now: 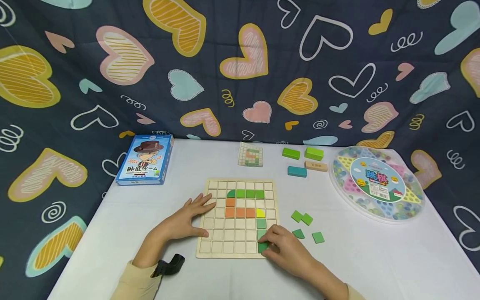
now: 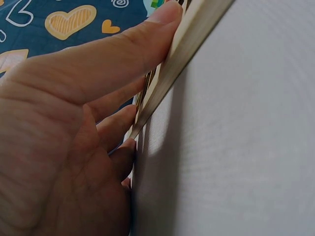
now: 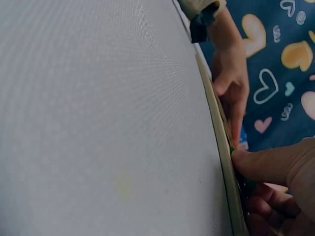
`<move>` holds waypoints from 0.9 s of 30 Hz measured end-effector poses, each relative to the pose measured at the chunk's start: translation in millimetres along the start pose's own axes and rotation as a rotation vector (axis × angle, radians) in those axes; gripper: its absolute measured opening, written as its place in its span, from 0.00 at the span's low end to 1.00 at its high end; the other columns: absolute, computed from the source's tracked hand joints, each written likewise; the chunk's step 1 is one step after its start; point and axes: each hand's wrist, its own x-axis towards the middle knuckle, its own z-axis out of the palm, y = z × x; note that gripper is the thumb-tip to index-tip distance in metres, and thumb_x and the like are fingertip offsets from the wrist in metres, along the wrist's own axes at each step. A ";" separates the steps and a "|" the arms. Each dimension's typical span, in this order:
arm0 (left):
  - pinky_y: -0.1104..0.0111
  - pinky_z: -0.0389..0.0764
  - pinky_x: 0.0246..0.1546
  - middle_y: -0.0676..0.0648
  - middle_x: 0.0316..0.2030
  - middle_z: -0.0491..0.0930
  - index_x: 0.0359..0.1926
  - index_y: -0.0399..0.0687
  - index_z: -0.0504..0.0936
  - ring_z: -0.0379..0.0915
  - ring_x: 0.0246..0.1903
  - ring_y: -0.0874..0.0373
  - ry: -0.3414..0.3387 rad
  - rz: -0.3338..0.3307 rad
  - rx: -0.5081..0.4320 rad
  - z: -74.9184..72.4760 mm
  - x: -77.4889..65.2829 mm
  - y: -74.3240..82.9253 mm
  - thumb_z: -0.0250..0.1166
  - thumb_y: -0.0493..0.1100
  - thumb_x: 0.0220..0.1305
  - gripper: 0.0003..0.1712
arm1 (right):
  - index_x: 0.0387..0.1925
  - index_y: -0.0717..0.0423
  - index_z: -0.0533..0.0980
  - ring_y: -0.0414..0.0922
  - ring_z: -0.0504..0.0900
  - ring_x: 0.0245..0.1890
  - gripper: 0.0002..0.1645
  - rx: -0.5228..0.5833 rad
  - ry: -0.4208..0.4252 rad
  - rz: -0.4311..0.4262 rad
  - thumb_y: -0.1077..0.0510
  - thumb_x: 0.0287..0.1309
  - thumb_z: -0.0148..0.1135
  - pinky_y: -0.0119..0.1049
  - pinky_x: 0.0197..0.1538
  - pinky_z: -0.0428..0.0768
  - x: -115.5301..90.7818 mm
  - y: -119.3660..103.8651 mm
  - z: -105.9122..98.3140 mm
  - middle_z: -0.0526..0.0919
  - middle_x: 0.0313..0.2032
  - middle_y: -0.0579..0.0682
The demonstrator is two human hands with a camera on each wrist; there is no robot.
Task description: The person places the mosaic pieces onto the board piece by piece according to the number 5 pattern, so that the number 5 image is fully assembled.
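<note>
Sleeve cloth (image 1: 136, 282) lies nearest in the head view; beyond it, the board (image 1: 239, 236) is touched at its left edge by the left hand (image 1: 184, 221), spread and grasping nothing. By the right hand (image 1: 289, 252), a dark green tile (image 1: 261, 248) is pinched in the bottom row, beneath a lighter green tile (image 1: 261, 233); it should be squared there without its neighbour being nudged. In the left wrist view, the rim is met by the thumb; light steadying should suffice. In the right wrist view, green is glimpsed beside the thumb; whether it is seated cannot be told.

Left hand (image 1: 184, 221) splayed — right hand (image 1: 288, 249) curled, pinching.
</note>
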 end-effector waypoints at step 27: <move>0.44 0.34 0.71 0.46 0.74 0.48 0.70 0.51 0.63 0.33 0.74 0.44 0.008 0.012 0.009 0.8 0.6 0.3 0.74 0.54 0.46 0.50 | 0.42 0.44 0.80 0.40 0.77 0.46 0.18 -0.147 0.046 0.302 0.63 0.48 0.70 0.34 0.46 0.81 -61.1 64.7 -77.8 0.76 0.45 0.38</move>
